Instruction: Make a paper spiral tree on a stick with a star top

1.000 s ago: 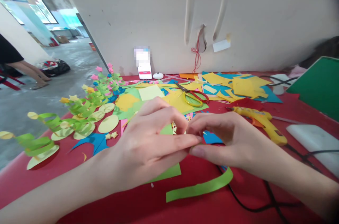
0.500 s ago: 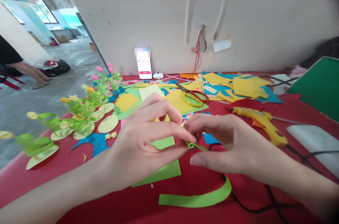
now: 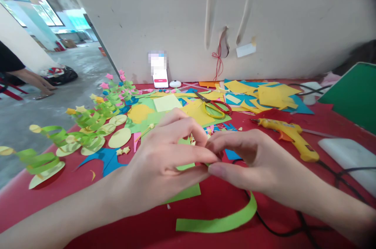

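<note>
Fingertips of both hands meet over the middle of the red table. My left hand point(image 3: 173, 159) pinches the rolled end of a green paper strip point(image 3: 217, 223). My right hand point(image 3: 249, 159) closes thumb and fingers on the same rolled end, which the fingertips nearly hide. The rest of the strip curves below my right hand, its free end lying towards the table's front. Under my left hand is a flat green paper sheet point(image 3: 188, 194). Beyond the hands lie scissors point(image 3: 214, 108) with one red and one yellow handle, on yellow paper.
Spiral green paper stems on pale discs point(image 3: 120, 137) stand along the left edge. A yellow glue gun point(image 3: 290, 137) with a black cord lies right. Paper scraps point(image 3: 273, 98), a phone point(image 3: 160, 78) and a white case point(image 3: 175, 84) are at the back. A person's legs point(image 3: 32, 80) show far left.
My right thumb has moved up and left to press against the rolled end, covering the coil that showed before. The strip's free end has barely shifted.
</note>
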A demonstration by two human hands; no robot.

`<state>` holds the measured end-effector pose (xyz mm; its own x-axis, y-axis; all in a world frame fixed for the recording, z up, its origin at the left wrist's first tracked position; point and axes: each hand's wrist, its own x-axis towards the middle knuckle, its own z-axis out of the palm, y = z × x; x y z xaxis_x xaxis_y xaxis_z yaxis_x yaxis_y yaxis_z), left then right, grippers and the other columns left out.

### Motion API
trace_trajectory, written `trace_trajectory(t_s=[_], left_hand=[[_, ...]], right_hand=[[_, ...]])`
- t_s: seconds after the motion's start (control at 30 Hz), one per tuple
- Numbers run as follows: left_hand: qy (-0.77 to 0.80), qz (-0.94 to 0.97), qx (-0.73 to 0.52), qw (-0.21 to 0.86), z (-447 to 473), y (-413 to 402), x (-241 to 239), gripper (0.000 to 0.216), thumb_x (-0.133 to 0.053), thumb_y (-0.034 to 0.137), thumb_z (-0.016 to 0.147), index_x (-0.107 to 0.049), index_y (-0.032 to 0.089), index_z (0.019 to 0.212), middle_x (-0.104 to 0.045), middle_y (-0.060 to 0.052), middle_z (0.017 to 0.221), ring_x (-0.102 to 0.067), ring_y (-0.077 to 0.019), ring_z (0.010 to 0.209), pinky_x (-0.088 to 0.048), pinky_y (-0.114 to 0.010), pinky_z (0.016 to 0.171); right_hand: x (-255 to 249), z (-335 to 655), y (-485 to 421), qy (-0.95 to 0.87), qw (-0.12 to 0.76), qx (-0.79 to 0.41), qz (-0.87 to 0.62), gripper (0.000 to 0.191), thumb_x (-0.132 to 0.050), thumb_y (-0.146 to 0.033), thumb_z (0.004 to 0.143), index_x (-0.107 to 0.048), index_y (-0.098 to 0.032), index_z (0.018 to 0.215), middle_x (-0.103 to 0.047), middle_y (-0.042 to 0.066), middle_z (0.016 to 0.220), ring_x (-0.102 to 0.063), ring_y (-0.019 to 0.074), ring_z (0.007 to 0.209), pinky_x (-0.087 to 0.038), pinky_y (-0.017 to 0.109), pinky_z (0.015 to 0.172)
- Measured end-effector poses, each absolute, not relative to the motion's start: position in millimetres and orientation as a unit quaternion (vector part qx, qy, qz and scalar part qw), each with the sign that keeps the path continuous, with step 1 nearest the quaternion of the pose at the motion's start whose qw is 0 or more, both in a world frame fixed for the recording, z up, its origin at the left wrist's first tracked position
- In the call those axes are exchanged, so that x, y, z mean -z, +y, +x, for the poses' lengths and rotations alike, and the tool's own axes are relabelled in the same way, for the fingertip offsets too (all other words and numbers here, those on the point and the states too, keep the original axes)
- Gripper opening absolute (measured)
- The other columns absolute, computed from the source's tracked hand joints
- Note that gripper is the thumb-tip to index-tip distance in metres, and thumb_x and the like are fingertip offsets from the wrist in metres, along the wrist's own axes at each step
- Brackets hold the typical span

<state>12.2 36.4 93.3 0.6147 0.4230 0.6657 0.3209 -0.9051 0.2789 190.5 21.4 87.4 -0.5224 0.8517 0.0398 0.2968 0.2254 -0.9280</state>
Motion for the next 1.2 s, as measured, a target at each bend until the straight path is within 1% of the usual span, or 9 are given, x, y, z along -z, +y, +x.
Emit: trace_trajectory(t_s=[0.13, 0.23, 0.4, 0.5, 0.7, 0.87, 1.0, 1.1, 1.2], left_hand=[[0.204, 0.914, -0.339, 0.089, 11, 36, -96, 0.011, -0.061, 0.010, 0.075, -0.066, 0.017, 0.067, -0.054, -0.002, 0.068, -0.047, -0.0136, 0.070, -0.043, -0.027, 0.062], [0.198, 0.925, -0.305, 0.113, 11, 35, -96, 0.015, -0.057, 0.008, 0.077, -0.065, 0.017, 0.068, -0.054, -0.002, 0.070, -0.047, -0.0129, 0.072, -0.044, -0.026, 0.063], [0.202, 0.904, -0.362, 0.107, 10, 37, -95, 0.010, -0.065, 0.009, 0.072, -0.069, 0.018, 0.076, -0.053, -0.001, 0.069, -0.047, -0.0133, 0.071, -0.043, -0.027, 0.062], [0.223, 0.893, -0.375, 0.109, 9, 37, -94, 0.010, -0.069, 0.010, 0.068, -0.067, 0.019, 0.070, -0.051, 0.000, 0.068, -0.046, -0.0134, 0.071, -0.042, -0.027, 0.062], [0.233, 0.892, -0.369, 0.121, 8, 35, -92, 0.013, -0.069, 0.012, 0.068, -0.060, 0.020, 0.064, -0.051, 0.000, 0.069, -0.046, -0.0149, 0.072, -0.042, -0.028, 0.060], [0.218, 0.897, -0.374, 0.090, 11, 35, -92, 0.011, -0.067, 0.010, 0.069, -0.061, 0.019, 0.064, -0.051, -0.001, 0.068, -0.046, -0.0148, 0.072, -0.042, -0.028, 0.061], [0.189, 0.906, -0.373, 0.073, 11, 35, -92, 0.006, -0.064, 0.013, 0.073, -0.067, 0.018, 0.072, -0.051, -0.001, 0.067, -0.045, -0.0143, 0.071, -0.042, -0.028, 0.065], [0.184, 0.919, -0.334, 0.096, 9, 34, -93, 0.012, -0.061, 0.010, 0.075, -0.068, 0.018, 0.080, -0.053, -0.002, 0.071, -0.046, -0.0139, 0.075, -0.042, -0.028, 0.070], [0.175, 0.936, -0.284, 0.114, 9, 34, -94, 0.014, -0.056, 0.008, 0.078, -0.068, 0.016, 0.079, -0.053, -0.002, 0.073, -0.047, -0.0133, 0.074, -0.041, -0.027, 0.072]], right_hand=[[-89, 191, 21, -0.744, 0.284, -0.454, -0.399, 0.009, -0.059, -0.023, 0.074, -0.056, -0.018, 0.067, -0.055, -0.003, 0.065, -0.050, 0.0102, 0.065, -0.042, 0.022, 0.064], [-88, 191, 21, -0.748, 0.266, -0.457, -0.401, 0.004, -0.057, -0.020, 0.073, -0.057, -0.018, 0.069, -0.056, -0.003, 0.066, -0.050, 0.0106, 0.065, -0.042, 0.022, 0.063], [-87, 194, 22, -0.756, 0.277, -0.442, -0.396, 0.010, -0.065, -0.026, 0.070, -0.057, -0.020, 0.072, -0.056, -0.004, 0.071, -0.051, 0.0095, 0.069, -0.042, 0.021, 0.067], [-86, 195, 21, -0.766, 0.280, -0.436, -0.380, 0.016, -0.069, -0.026, 0.067, -0.057, -0.022, 0.078, -0.056, -0.006, 0.074, -0.051, 0.0080, 0.070, -0.041, 0.019, 0.067], [-87, 191, 18, -0.756, 0.285, -0.454, -0.375, 0.014, -0.066, -0.029, 0.072, -0.057, -0.019, 0.075, -0.056, -0.005, 0.073, -0.050, 0.0081, 0.069, -0.041, 0.019, 0.065], [-88, 190, 16, -0.752, 0.275, -0.454, -0.390, 0.010, -0.060, -0.029, 0.076, -0.057, -0.019, 0.072, -0.057, -0.004, 0.071, -0.051, 0.0083, 0.068, -0.041, 0.019, 0.065], [-89, 194, 17, -0.771, 0.279, -0.409, -0.401, 0.009, -0.061, -0.025, 0.073, -0.058, -0.018, 0.068, -0.061, -0.003, 0.071, -0.054, 0.0093, 0.067, -0.043, 0.019, 0.063], [-89, 198, 19, -0.790, 0.284, -0.372, -0.396, 0.006, -0.064, -0.023, 0.069, -0.060, -0.018, 0.070, -0.065, -0.003, 0.079, -0.057, 0.0101, 0.072, -0.044, 0.019, 0.066], [-88, 200, 20, -0.801, 0.264, -0.365, -0.395, 0.006, -0.064, -0.021, 0.069, -0.062, -0.019, 0.074, -0.064, -0.005, 0.077, -0.057, 0.0087, 0.071, -0.045, 0.018, 0.067]])
